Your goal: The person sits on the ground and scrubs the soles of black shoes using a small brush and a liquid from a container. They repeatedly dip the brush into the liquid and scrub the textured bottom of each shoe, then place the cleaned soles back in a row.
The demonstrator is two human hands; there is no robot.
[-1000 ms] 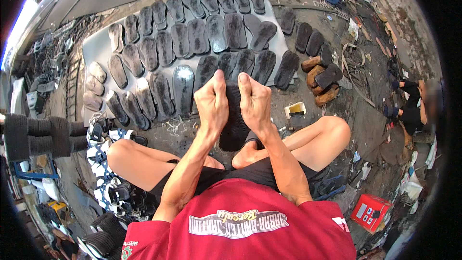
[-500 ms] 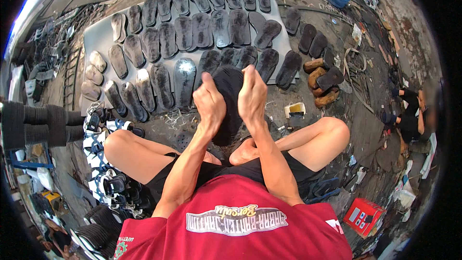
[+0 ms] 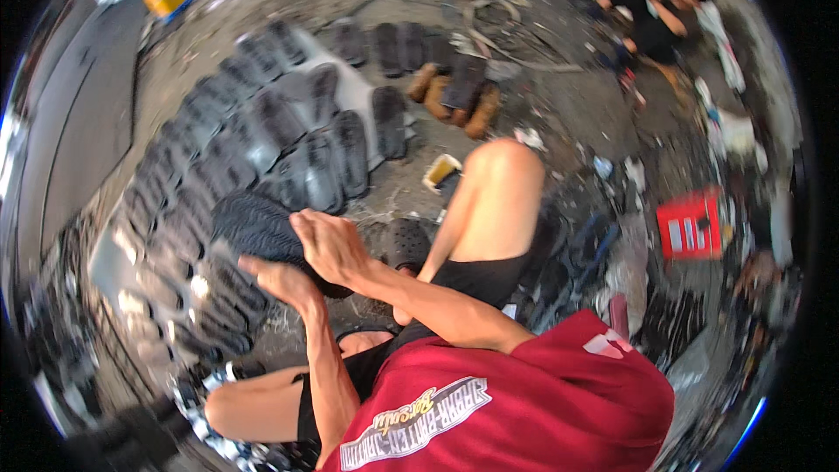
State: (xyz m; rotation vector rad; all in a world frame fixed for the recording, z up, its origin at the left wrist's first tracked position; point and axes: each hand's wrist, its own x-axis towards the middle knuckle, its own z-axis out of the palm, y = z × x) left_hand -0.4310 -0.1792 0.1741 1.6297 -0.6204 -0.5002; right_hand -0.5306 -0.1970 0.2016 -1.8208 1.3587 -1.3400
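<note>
The black, flat rubber sole with wavy ridges [image 3: 260, 225] is hanging in front of the rows of dark, oblong insoles [image 3: 275, 120] that are lying on the pale grey sheet [image 3: 107, 260]; its far end could be dipping and knocking them askew, since both hands are gripping only near its closer end. A weak hold on either side could be letting it twist loose. The left hand [image 3: 293, 284] is resting its thumb along the lower edge, its other fingers hiding underneath, their pressure impossible to tell; the right hand's [image 3: 336, 249] fingers are bunching together, pinching the right edge.
</note>
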